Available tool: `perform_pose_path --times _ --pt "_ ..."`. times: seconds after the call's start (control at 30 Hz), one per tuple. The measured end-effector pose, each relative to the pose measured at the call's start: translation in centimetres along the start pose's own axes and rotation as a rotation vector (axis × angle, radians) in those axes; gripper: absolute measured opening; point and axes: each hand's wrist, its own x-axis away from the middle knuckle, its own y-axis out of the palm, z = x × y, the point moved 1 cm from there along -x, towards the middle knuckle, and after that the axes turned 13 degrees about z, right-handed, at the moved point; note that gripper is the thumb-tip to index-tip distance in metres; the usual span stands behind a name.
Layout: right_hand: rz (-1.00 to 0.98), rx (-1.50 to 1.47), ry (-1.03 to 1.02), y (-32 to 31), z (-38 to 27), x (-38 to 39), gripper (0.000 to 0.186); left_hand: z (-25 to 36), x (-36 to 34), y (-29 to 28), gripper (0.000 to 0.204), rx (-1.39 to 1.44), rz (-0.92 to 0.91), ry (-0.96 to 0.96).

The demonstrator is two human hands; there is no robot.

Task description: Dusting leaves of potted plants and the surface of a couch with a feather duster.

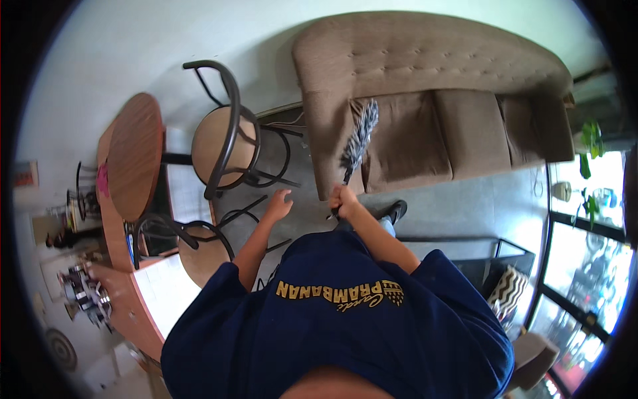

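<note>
Over a tufted brown sofa (432,86), right hand (343,199) clasps a fluffy grey duster (359,139).

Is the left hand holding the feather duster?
No, the left hand is open and empty; the right hand grips the feather duster over the sofa.

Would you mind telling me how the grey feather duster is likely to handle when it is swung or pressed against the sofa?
The duster is probably light: the right hand holds it up alone by its thin handle. Its fluffy grey head looks soft, so it would likely flex against the brown sofa rather than push back.
</note>
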Motion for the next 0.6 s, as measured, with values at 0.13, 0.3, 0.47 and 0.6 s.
perform_pose_path --times 0.13,0.3,0.47,0.6 --pt "-0.038 -0.173 -0.224 -1.7 -3.1 2.6 0.033 -0.5 -0.3 0.1 0.037 0.05 -0.062 0.129" --pt "0.165 -0.212 -0.315 -0.1 3.0 2.9 0.033 3.3 -4.0 -0.3 0.039 0.068 -0.174 -0.016" --pt "-0.394 -0.273 0.429 3.3 4.5 7.4 0.038 9.6 -10.6 -1.2 0.082 0.157 -0.27 -0.273" --pt "-0.507 -0.112 0.129 1.4 -0.3 14.2 0.043 17.9 -14.5 -2.4 0.117 0.469 -0.588 -0.534"
